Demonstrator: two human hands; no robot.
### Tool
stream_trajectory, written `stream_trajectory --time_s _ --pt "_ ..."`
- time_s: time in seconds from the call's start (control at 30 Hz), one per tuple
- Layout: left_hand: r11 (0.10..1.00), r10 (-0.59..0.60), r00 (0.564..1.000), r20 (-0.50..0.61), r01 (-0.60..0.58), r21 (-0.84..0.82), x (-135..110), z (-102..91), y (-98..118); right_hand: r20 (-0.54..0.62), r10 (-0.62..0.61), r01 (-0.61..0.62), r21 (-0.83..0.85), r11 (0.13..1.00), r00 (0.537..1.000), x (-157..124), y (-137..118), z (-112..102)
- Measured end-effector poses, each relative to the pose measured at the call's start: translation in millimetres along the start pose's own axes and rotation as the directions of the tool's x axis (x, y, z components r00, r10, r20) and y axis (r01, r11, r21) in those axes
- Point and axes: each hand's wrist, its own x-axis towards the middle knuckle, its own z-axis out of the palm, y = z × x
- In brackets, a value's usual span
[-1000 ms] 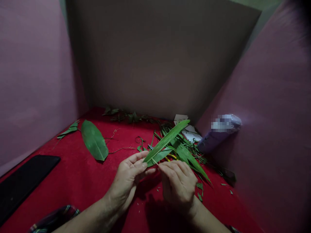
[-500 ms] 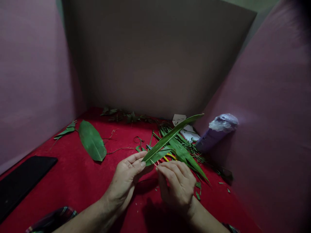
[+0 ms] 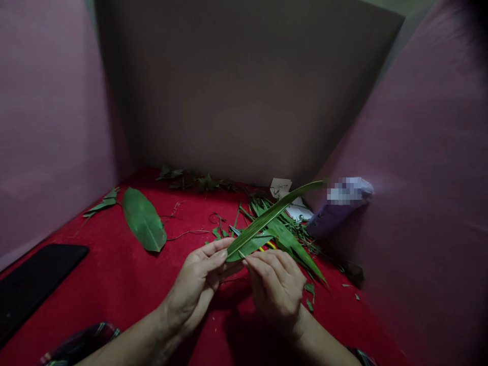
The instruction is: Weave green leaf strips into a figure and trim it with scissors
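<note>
My left hand (image 3: 198, 284) pinches the near end of a long narrow green leaf (image 3: 272, 214) that slants up to the right above the red table (image 3: 114, 274). Beside it, my right hand (image 3: 276, 287) is closed in a pinch on a thin pale stick (image 3: 241, 254), whose tip meets the leaf's near end. A pile of cut green leaves (image 3: 290, 239) lies just behind the hands, with something yellow (image 3: 269, 245) partly under it.
A broad single leaf (image 3: 144, 219) lies at the left with small scraps (image 3: 101, 204) near it. A flat black object (image 3: 32, 282) sits at the left edge. A purple wrapped roll (image 3: 337, 206) and white paper (image 3: 284, 190) are at the back right. Panels wall three sides.
The long leaf's far tip has swung up and to the right. Both hands stay together at its near end, barely shifted.
</note>
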Motion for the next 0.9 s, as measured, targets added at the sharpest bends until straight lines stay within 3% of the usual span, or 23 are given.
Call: stream_trajectory --time_s 0.23,0.4,0.57,0.9 --pt "1.0 0.021 0.999 -0.026 -0.022 -0.014 -1.1 2.3 1.5 0.03 -0.062 0.063 -0.032 0.997 0.998 0.7 -0.1 -2.3" --pt "1.0 -0.019 0.998 -0.055 0.02 0.019 0.3 -1.5 -1.5 0.041 -0.061 0.063 -0.049 0.997 0.997 -1.5 -0.1 -1.8" --pt "1.0 -0.01 1.0 -0.014 0.01 0.01 0.9 -2.8 -3.1 0.014 -0.044 0.045 -0.047 0.998 0.999 -0.4 -0.2 -2.1" --pt "1.0 0.009 0.999 -0.04 -0.009 0.022 2.4 -3.3 -4.8 0.012 -0.058 0.058 -0.034 0.998 0.998 0.2 -0.6 -1.4"
